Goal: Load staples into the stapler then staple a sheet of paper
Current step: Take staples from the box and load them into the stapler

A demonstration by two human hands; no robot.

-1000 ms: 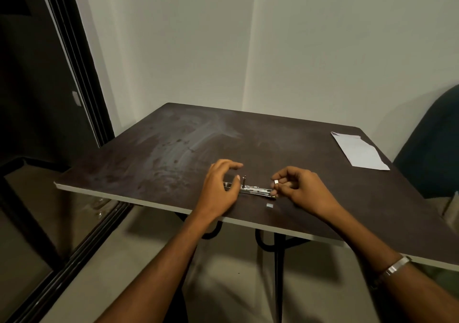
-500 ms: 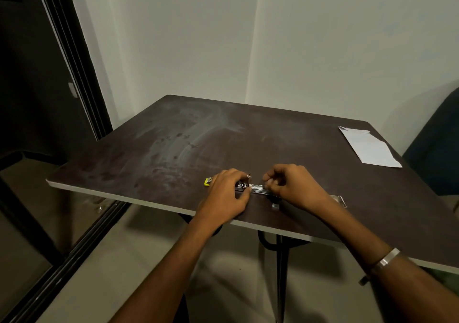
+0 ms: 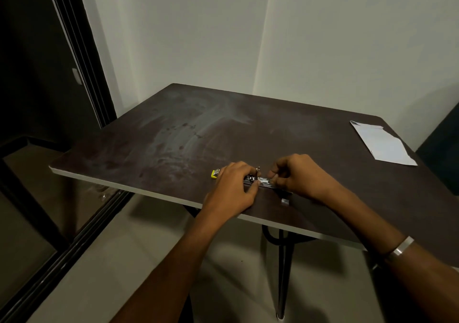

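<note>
A small metal stapler (image 3: pixel 259 180) lies opened flat near the front edge of the dark table (image 3: pixel 173 136), its yellow end (image 3: pixel 214 174) poking out to the left. My left hand (image 3: pixel 232 188) presses down on its left part, thumb on the metal channel. My right hand (image 3: pixel 299 175) pinches at the right end of the channel; a staple strip between the fingertips is too small to make out. A small loose block of staples (image 3: pixel 285 201) lies just in front of my right hand. A white sheet of paper (image 3: pixel 381 144) rests at the table's far right.
The table stands in a corner between two white walls. A dark sliding door frame (image 3: pixel 82 57) runs down the left. A dark chair (image 3: pixel 444 149) stands beyond the right edge. A metal bangle (image 3: pixel 401 247) is on my right wrist.
Both hands have closed in over the stapler; my right hand moved left from beside it onto the channel. The yellow end has come into sight left of my left hand.
</note>
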